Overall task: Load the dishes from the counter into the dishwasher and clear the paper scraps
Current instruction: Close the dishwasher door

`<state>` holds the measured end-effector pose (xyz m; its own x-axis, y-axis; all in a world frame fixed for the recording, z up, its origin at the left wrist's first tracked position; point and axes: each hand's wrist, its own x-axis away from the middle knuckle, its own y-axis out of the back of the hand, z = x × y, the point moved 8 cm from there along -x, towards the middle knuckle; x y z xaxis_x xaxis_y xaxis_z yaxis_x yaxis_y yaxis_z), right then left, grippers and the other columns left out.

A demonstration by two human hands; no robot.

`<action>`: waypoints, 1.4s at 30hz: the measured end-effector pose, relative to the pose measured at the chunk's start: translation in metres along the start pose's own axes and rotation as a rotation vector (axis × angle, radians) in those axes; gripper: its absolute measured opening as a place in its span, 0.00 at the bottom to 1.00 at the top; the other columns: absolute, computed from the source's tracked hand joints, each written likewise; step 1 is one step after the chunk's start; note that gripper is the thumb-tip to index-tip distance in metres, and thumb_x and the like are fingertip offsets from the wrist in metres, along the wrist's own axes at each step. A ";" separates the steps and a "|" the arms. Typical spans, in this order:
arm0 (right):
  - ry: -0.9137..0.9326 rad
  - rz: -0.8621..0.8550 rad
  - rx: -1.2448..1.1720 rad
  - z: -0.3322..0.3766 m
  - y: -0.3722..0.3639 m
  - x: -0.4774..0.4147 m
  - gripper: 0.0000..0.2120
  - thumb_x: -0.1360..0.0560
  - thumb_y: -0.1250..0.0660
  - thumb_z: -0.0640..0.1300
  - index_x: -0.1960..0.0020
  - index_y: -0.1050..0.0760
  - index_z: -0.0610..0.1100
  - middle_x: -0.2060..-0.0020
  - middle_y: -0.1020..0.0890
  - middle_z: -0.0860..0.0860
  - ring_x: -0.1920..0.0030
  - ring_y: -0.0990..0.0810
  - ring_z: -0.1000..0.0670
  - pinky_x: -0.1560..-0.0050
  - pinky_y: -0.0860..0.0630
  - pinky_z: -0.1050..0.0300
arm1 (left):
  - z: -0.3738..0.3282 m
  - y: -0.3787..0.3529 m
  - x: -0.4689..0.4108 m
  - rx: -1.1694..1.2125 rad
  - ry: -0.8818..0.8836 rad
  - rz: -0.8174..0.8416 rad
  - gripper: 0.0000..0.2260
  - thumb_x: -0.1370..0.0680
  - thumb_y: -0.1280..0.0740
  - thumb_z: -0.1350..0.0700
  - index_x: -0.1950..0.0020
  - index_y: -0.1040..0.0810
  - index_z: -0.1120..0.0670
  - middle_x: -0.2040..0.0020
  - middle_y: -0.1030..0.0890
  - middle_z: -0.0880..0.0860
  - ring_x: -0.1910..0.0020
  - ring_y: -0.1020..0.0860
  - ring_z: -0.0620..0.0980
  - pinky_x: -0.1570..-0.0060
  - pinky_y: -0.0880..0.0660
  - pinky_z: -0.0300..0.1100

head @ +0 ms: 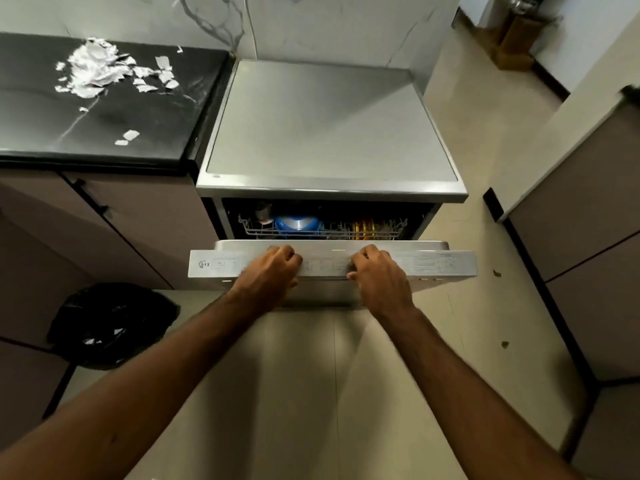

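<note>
Your left hand [273,268] and right hand [377,271]: fingers curled over top edge of dishwasher door [440,263], door ajar. Blue bowl [297,225] and yellow plates [365,228] sit in rack [249,226]. Likely step: shutting door. Next: paper scraps [97,67] lie on black counter [156,109]; sweep them into bin bag [110,323] on floor.

To your left, the counter [104,116] is black with faint pale streaks, and white paper scraps [93,69] lie scattered on it. The wall [214,19] behind is white marble with grey veins. Ahead of you the dishwasher [329,126] is brushed silver, and its door [433,263] carries small grey print. Inside, a grey wire rack [252,231] holds a blue bowl [297,225] and yellow and orange plates [365,229]. The cabinets [149,230] are dull mauve-brown, the floor [346,375] is beige, and the bin bag [110,323] is glossy black.
</note>
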<state>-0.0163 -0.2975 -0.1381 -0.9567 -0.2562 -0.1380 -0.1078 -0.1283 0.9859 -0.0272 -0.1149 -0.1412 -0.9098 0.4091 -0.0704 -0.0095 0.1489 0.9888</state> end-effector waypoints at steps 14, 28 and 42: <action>0.019 0.009 0.250 -0.001 0.028 -0.123 0.12 0.27 0.23 0.52 0.47 0.14 0.46 0.25 0.31 0.45 0.23 0.37 0.41 0.22 0.42 0.45 | 0.056 0.032 -0.099 -0.138 -0.015 -0.162 0.06 0.22 0.32 0.60 0.48 0.16 0.54 0.24 0.33 0.65 0.24 0.35 0.67 0.23 0.39 0.59; -0.021 0.069 0.400 0.008 0.031 -0.154 0.16 0.35 0.17 0.42 0.52 0.17 0.41 0.55 0.17 0.43 0.56 0.17 0.45 0.51 0.20 0.51 | 0.055 0.051 -0.131 -0.313 0.029 -0.187 0.12 0.28 0.29 0.65 0.48 0.27 0.57 0.60 0.24 0.54 0.65 0.24 0.54 0.60 0.25 0.47; 0.001 -0.068 0.324 0.009 0.036 -0.160 0.10 0.37 0.21 0.33 0.60 0.20 0.40 0.61 0.20 0.42 0.62 0.19 0.42 0.53 0.21 0.48 | 0.060 0.055 -0.146 -0.306 0.106 -0.058 0.12 0.30 0.23 0.60 0.53 0.24 0.53 0.62 0.23 0.52 0.68 0.23 0.53 0.63 0.27 0.46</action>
<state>0.1304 -0.2523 -0.0799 -0.9443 -0.2582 -0.2042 -0.2516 0.1660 0.9535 0.1301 -0.1130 -0.0847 -0.9421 0.3095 -0.1292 -0.1718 -0.1146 0.9784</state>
